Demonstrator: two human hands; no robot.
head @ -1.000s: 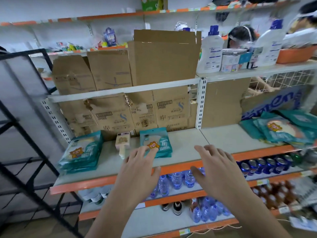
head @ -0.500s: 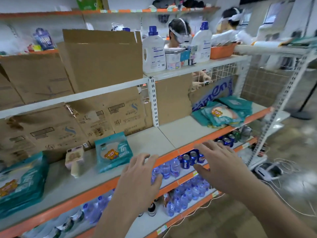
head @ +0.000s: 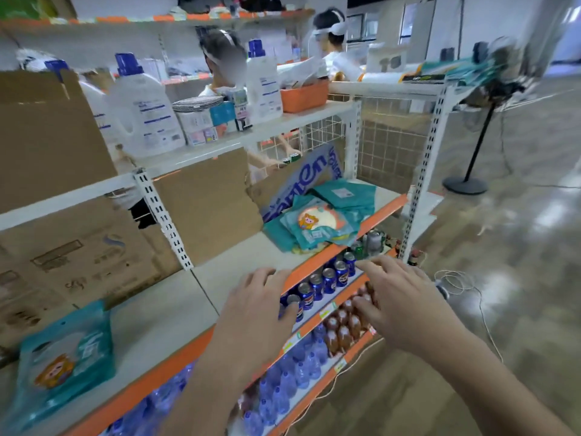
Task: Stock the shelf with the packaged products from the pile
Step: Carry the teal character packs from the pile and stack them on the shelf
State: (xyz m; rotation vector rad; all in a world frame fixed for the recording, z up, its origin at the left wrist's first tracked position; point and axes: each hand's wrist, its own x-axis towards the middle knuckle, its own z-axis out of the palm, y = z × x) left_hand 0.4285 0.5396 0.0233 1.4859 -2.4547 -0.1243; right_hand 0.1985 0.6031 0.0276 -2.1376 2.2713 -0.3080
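Shelf (head: 239,265) part-stocked; pile of teal packs (head: 317,226) lies on it at twelve o'clock of the hands. Left hand (head: 254,313) and right hand (head: 399,306) hover, fingers spread, holding nothing. Judged: fetching step; next, grasp one pack.

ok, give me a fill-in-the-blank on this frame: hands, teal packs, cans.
1. The left hand and right hand both hold ____.
2. Seen from the camera, the pile of teal packs lies at the ____ end of its shelf.
3. That shelf's front edge is coloured ____.
4. The blue cans stand one tier ____ the pile.

Missing words: nothing; right; orange; below.
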